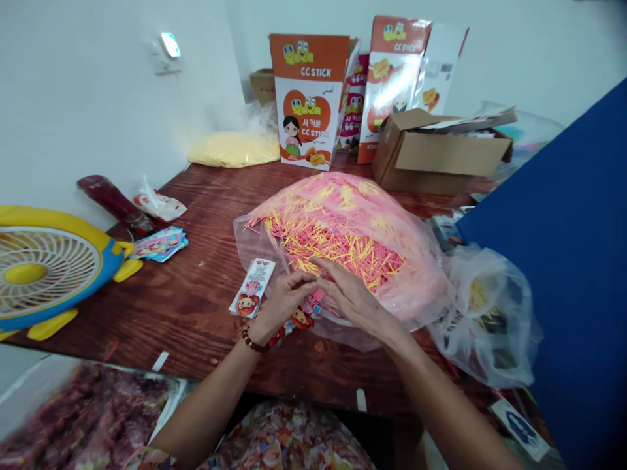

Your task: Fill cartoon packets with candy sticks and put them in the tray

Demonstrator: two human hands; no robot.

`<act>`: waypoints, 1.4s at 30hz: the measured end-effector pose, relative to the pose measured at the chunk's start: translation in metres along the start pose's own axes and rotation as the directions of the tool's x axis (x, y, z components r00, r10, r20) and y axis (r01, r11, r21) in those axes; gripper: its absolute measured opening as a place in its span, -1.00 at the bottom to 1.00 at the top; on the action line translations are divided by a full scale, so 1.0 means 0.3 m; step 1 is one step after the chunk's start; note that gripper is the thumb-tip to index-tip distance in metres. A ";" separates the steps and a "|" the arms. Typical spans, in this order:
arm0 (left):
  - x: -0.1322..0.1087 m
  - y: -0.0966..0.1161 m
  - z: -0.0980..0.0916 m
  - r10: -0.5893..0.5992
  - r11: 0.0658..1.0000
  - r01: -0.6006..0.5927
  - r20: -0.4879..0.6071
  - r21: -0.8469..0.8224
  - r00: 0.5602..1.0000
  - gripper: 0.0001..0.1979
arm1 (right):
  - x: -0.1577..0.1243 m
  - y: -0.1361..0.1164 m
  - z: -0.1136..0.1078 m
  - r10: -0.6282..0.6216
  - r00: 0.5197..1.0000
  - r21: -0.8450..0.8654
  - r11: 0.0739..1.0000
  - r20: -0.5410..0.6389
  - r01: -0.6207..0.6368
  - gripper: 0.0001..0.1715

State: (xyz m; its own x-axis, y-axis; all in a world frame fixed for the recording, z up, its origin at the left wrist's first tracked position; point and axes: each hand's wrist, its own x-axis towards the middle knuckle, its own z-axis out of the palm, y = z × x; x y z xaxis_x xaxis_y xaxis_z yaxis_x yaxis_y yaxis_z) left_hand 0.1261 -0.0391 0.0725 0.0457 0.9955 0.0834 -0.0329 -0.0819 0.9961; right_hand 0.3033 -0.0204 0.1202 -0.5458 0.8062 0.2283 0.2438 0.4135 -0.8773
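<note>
My left hand and my right hand meet at the front of a big clear bag. Pink and yellow thin sticks fill this bag and show through its open mouth. The left fingers are pinched together against the right fingertips. On my right hand, the fingers reach forward, pressed close with the thumb underneath. Whatever sits between the fingertips is too small to make out. Printed packets with a red cartoon figure lie below the hands, partly covered. A stack of white printed packets lies left of my left hand.
A yellow and blue fan, a dark red bottle and blue packets are on the left. Behind stand CC Stick boxes and an open carton. A tied clear bag and a blue panel are right.
</note>
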 end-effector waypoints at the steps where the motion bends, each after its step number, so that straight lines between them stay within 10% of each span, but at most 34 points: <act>1: 0.004 -0.001 0.000 0.004 1.000 -0.005 -0.017 -0.012 1.000 -0.73 | 0.000 0.004 -0.013 -0.006 1.000 0.024 1.000 0.004 0.006 -0.49; 6: 0.007 0.014 -0.020 0.045 0.998 -0.044 -0.032 0.034 0.998 -0.74 | -0.006 0.026 -0.060 0.051 0.983 -0.075 0.995 -0.174 -0.065 -0.86; 12: -0.006 0.049 -0.027 0.171 0.980 -0.160 -0.090 0.122 0.981 -0.79 | -0.003 0.002 -0.053 -0.052 0.982 -0.144 0.989 -0.182 0.026 -0.85; 21: -0.012 0.084 -0.058 0.165 0.973 -0.131 -0.173 0.190 0.971 -0.79 | 0.059 0.021 -0.017 0.132 0.968 0.144 0.984 -0.214 -0.102 -0.82; 27: -0.009 0.047 -0.181 0.078 0.927 -0.017 -0.148 0.374 0.986 -0.75 | 0.105 0.115 0.151 0.415 0.910 0.486 0.797 -0.012 -0.358 -0.74; 34: -0.050 -0.144 -0.259 0.046 0.757 0.022 -0.085 0.654 0.995 -0.68 | 0.086 0.275 0.244 0.464 0.885 0.004 0.886 -0.049 -0.464 -0.86; 42: -0.075 -0.186 -0.250 0.019 0.725 0.032 -0.067 0.688 0.998 -0.62 | 0.054 0.280 0.126 0.345 0.921 -0.210 0.901 -0.181 -0.379 -0.87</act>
State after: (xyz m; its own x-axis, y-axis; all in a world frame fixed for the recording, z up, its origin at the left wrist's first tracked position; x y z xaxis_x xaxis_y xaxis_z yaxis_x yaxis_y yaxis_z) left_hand 0.0520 -0.0532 0.0130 -0.0216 0.9947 0.1006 0.6646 -0.0609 0.7447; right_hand 0.2846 0.0114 0.0343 -0.2735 0.9617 -0.0155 0.5951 0.1566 -0.7882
